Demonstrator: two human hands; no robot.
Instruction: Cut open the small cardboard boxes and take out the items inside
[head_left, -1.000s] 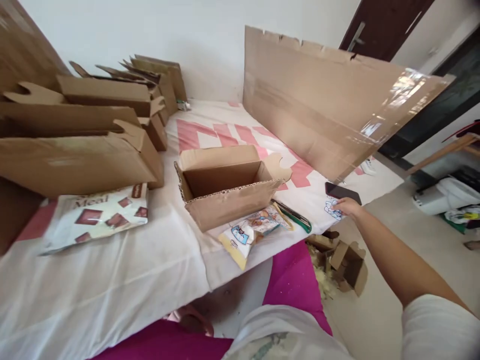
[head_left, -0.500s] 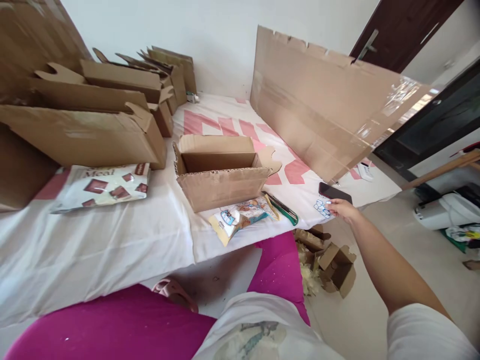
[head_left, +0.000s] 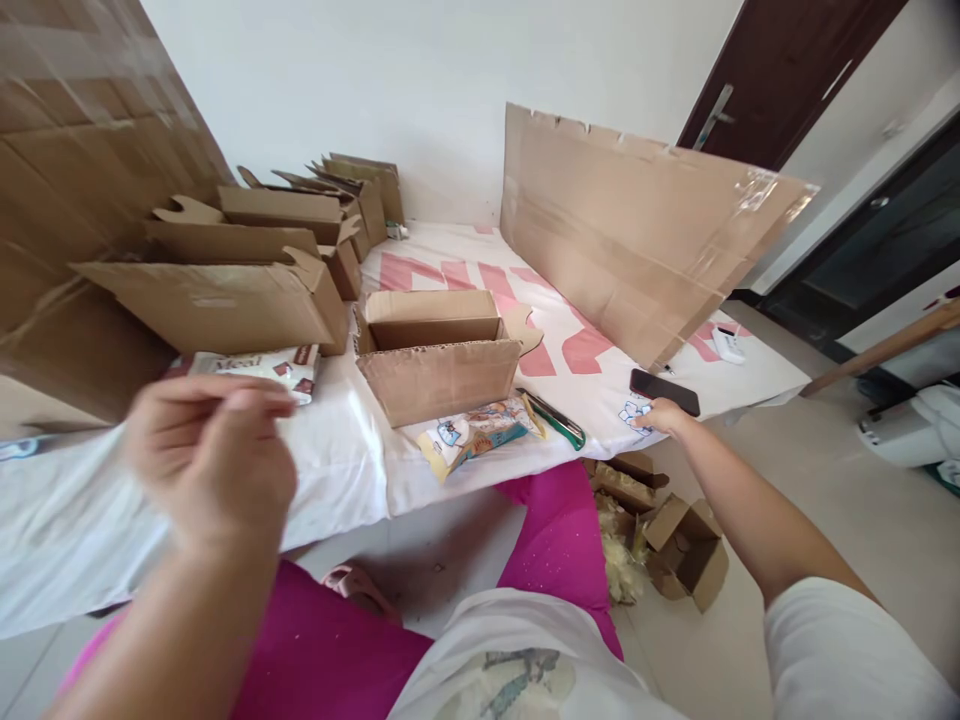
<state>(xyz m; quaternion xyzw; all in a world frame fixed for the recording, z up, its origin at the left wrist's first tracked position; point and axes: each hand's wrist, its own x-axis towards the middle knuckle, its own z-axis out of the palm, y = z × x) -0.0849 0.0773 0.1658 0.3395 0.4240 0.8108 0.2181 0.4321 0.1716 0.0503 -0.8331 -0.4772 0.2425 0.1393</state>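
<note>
My left hand (head_left: 217, 460) is raised in front of the table's left side, slightly blurred. Its thumb presses against the curled fingers; anything between them is hidden. Behind it lies a white packet with brown squares (head_left: 300, 372), partly covered from view. At the table's right edge, my right hand (head_left: 667, 418) has its fingers together beside a black phone (head_left: 664, 392), over a blue-and-white patterned patch (head_left: 634, 412). What it pinches, if anything, I cannot make out. An open cardboard box (head_left: 442, 385) stands mid-table, with a yellow-and-white snack packet (head_left: 480, 435) and a green utility knife (head_left: 559, 422) before it.
Several open cardboard boxes (head_left: 247, 300) stand in a row at the left. A large cardboard sheet (head_left: 600, 220) leans upright at the back right, near a small white device (head_left: 729, 345). Small boxes (head_left: 686, 550) lie on the floor under the table's right side.
My left hand has come into view at the left, in front of the brown-and-white packet. The view has tilted up slightly. My right hand stays by the phone.
</note>
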